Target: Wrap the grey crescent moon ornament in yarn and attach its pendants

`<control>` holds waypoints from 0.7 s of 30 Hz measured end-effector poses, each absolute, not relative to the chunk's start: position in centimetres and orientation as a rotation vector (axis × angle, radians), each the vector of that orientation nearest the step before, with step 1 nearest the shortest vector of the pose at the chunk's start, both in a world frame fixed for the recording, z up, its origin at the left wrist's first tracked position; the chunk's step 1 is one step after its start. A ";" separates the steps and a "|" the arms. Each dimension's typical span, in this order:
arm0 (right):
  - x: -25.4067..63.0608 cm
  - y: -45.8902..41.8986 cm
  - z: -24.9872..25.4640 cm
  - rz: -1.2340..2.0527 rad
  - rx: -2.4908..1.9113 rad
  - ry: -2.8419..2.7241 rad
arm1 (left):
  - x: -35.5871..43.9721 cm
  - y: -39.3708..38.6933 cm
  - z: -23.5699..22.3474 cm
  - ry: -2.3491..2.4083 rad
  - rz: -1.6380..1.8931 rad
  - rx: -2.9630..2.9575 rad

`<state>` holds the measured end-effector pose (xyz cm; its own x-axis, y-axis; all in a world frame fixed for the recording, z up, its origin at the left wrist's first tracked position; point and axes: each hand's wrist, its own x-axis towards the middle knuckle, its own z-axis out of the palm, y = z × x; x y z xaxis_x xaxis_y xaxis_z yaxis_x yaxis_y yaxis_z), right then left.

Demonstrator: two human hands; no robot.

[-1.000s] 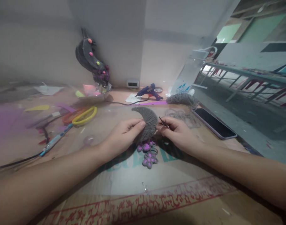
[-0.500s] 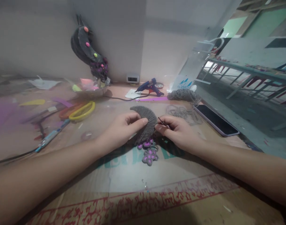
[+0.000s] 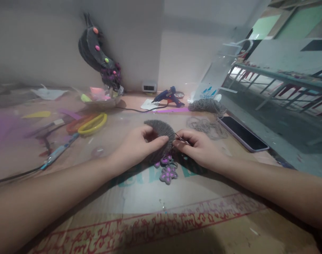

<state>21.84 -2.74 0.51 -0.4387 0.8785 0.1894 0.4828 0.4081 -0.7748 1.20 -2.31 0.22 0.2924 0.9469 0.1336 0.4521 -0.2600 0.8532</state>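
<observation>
Above the middle of the worktable (image 3: 140,229), a grey yarn-wrapped crescent (image 3: 165,131) is held between two hands, its curved outer edge facing the right hand (image 3: 199,146). The left hand (image 3: 134,145) is closed on the crescent, thumb across the near face and fingers partly hidden behind it. The right hand is closed in a pinch on a thin dark pointed tool (image 3: 182,139), fingertips at the crescent's outer edge; the type of tool cannot be determined. Directly below the crescent is a grey-and-purple flower ornament (image 3: 168,174).

Beyond the right hand are loose grey yarn (image 3: 207,127) and a smartphone (image 3: 242,134), screen up. Farther back lies a bundle of grey yarn (image 3: 204,105), in front of a clear plastic bag (image 3: 210,88). To its left are a purple strip (image 3: 174,110), a blue glue gun (image 3: 167,95) and a small display unit (image 3: 149,87) by the wall.

Left of these, a dark crescent decoration (image 3: 91,51) with coloured dots stands above a shallow bowl (image 3: 100,103). Yellow (image 3: 92,124) and orange loop handles lie in front of the bowl.
</observation>
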 end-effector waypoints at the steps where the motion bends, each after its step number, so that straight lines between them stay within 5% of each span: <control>1: 21.8 -2.8 0.6 0.857 -1.146 -2.086 | 1.2 -2.3 0.2 1.254 0.875 1.841; 21: 22.0 -3.1 0.8 0.837 -1.132 -2.107 | 1.1 -1.6 -0.5 0.864 0.846 1.334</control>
